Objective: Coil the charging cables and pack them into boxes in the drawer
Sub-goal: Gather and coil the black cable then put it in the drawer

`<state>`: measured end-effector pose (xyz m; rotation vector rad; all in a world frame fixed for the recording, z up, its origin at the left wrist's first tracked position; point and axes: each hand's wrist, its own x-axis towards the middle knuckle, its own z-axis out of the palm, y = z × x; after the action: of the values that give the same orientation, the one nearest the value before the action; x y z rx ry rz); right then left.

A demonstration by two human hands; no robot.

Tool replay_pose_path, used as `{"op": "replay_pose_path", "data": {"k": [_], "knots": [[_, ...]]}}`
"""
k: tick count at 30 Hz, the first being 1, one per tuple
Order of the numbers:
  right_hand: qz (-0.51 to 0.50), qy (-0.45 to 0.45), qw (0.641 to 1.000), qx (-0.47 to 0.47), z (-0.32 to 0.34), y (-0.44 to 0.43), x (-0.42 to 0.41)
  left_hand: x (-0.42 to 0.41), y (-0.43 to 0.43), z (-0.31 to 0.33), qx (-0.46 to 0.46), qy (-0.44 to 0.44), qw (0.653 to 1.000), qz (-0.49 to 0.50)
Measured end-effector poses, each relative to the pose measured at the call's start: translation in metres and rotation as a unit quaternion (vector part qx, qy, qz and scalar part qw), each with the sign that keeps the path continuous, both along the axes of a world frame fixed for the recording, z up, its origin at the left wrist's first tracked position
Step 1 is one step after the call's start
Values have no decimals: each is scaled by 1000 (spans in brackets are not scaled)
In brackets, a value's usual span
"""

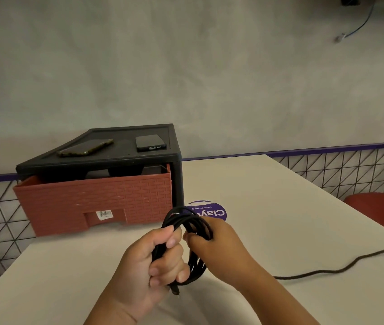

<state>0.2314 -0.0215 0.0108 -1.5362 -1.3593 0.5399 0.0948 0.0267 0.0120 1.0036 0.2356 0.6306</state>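
White table (280,207), red drawer (97,200) ajar, black cable coil (187,220) in both hands (153,261) (219,247)

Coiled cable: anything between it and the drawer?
Nothing lies on the table between the coiled cable, gripped in the left hand and right hand, and the drawer front. But the drawer is pulled out only slightly, and the black frame top overhangs most of its opening, leaving a narrow gap.

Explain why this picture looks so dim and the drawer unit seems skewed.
Head view: lighting is dim and flat, leaving only faint shadows on the table; the black cable coil loses detail; the wide-angle lens likely skews the drawer unit.
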Motion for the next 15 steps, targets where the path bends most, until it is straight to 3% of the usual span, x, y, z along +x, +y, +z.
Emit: {"op": "replay_pose_path", "data": {"k": [9,12,15], "knots": [[-106,-1,994,-20,0,10,3,5,-1,-6,112,5,993,-35],[-104,8,994,-18,-1,12,6,3,-4,-5,186,16,980,-68],[-71,49,996,-2,-3,14,5,3,-3,-6,190,8,978,-83]]}}
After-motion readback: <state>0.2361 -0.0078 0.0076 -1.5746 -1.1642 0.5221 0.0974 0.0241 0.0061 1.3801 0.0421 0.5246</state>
